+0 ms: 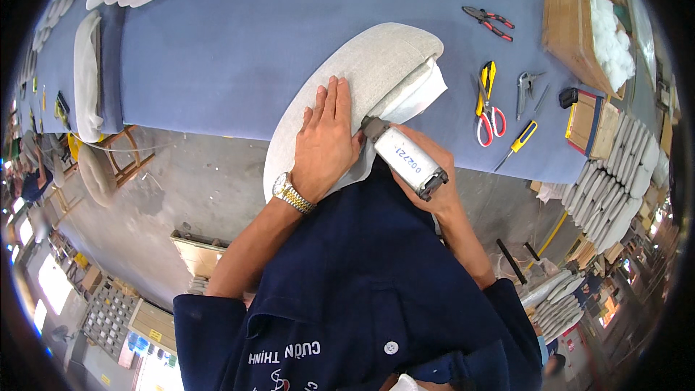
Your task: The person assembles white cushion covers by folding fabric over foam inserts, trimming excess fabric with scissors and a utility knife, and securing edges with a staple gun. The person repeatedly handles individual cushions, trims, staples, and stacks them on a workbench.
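Grey cushion (376, 58) – under L hand (326, 141), beside R hand (437, 148) w/ tool (407, 159)

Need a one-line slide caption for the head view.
Left hand resting on a grey cushion, right hand gripping a white tool, with pliers, scissors and a screwdriver on the blue table.

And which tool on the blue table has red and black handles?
The pliers, topmost of the tools; the scissors have red and white handles, the screwdriver a yellow and black one.
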Motion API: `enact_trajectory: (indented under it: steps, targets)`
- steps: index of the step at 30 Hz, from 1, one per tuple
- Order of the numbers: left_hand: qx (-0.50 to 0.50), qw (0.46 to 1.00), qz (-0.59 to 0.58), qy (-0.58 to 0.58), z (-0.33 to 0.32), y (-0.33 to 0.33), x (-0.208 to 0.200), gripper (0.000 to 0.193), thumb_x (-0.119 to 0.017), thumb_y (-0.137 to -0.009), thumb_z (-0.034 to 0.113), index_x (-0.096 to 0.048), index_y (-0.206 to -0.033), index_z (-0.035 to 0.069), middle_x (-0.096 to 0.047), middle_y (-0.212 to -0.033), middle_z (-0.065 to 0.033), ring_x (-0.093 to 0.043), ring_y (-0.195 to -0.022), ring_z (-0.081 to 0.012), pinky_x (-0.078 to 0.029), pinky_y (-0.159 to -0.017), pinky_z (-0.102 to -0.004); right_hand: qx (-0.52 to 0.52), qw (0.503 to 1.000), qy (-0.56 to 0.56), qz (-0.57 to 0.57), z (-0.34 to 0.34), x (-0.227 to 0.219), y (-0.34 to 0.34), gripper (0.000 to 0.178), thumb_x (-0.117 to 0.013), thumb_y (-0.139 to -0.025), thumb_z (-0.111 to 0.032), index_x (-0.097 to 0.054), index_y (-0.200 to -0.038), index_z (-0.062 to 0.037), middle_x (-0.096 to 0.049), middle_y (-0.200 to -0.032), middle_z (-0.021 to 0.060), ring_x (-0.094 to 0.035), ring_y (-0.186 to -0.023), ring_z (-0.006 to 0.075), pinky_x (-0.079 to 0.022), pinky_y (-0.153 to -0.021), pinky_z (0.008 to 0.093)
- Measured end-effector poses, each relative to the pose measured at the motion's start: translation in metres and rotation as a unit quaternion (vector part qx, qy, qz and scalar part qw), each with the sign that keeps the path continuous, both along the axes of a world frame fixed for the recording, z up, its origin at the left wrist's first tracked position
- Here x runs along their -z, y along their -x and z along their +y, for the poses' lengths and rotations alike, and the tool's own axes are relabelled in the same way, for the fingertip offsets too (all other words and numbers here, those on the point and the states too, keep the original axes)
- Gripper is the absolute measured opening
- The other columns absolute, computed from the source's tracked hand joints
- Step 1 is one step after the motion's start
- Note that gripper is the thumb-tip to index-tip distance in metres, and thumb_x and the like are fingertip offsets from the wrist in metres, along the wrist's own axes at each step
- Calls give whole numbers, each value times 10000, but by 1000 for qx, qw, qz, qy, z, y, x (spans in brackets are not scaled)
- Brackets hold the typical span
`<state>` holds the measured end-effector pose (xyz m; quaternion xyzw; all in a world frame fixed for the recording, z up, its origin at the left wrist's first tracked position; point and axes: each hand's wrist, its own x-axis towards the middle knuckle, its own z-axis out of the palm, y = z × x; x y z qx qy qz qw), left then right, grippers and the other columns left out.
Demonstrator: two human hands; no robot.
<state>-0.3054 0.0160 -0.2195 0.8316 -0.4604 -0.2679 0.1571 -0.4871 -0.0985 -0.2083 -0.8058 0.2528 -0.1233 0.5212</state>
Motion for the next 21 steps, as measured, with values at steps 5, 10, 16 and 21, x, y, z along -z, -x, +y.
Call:
enact_trajectory:
  steps: [5,10,16,21]
  targets:
    - [-6,1000,-10,-2,2,5,2,892,-771,-815,96,-322,-1571,-52,-380,-1616,-282,-425,-1473,-448,-446,-1138,-574,7,999,-20,29,2,-7,-6,526,-761,-825,-124,-657,-1330,-24,-727,-1213,188,-735,-1092,339,-575,-903,378]
    - [-6,1000,-18,17,-3,-1,5,879,-764,-800,73,-339,-1560,-51,-402,-1605,-275,-442,-1459,-452,-459,-1125,-578,49,994,-87,41,8,-4,-14,552,-757,-815,-97,-638,-1350,-36,-726,-1210,173,-733,-1096,334,-573,-896,357]
    - [-11,1000,5,2,1,-2,-2,954,-755,-756,8,-284,-1585,-37,-375,-1627,-256,-392,-1495,-423,-414,-1190,-517,18,1000,6,-15,12,2,-4,556,-766,-812,-98,-642,-1347,-9,-718,-1258,190,-728,-1108,347,-568,-934,382]
    - [-20,999,17,25,3,-2,1,945,-772,-775,38,-288,-1582,-47,-387,-1619,-261,-399,-1493,-420,-415,-1178,-543,6,999,-32,26,12,-10,-5,541,-763,-806,-35,-633,-1327,33,-711,-1266,196,-721,-1125,333,-548,-969,356]
